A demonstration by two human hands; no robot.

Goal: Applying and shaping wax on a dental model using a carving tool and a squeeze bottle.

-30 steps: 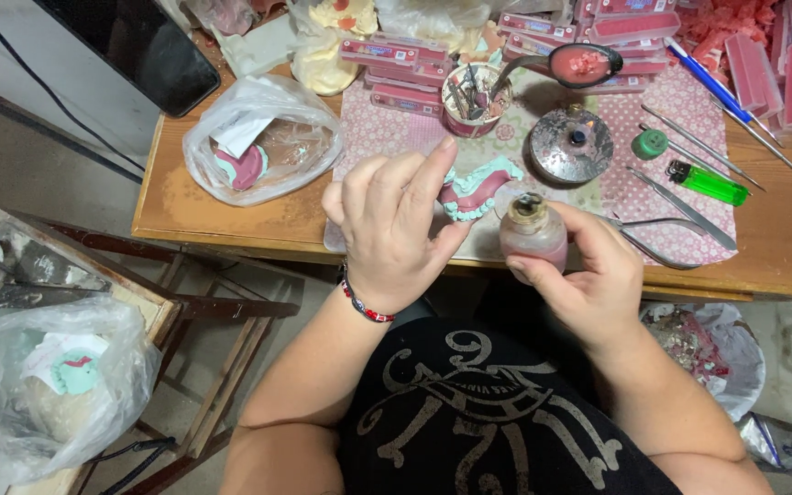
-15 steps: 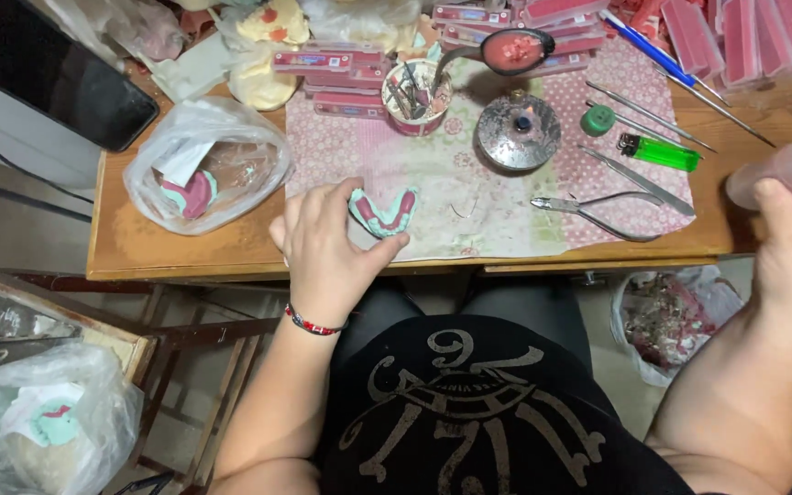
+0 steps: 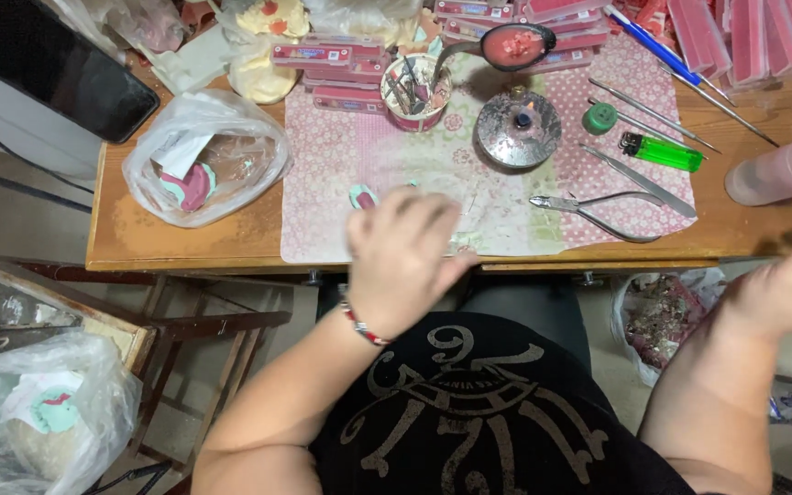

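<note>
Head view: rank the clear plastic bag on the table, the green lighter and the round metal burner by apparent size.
1. Clear plastic bag, clearly largest.
2. Round metal burner.
3. Green lighter, smallest.

Green lighter (image 3: pixel 660 152), pliers (image 3: pixel 588 212), tool cup (image 3: pixel 416 92), clear plastic bag (image 3: pixel 205 165), black tablet (image 3: pixel 52 60)

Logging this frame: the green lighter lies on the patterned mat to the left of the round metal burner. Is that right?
Not quite. In the head view the green lighter lies on the patterned mat to the right of the round metal burner, not the left.
</note>
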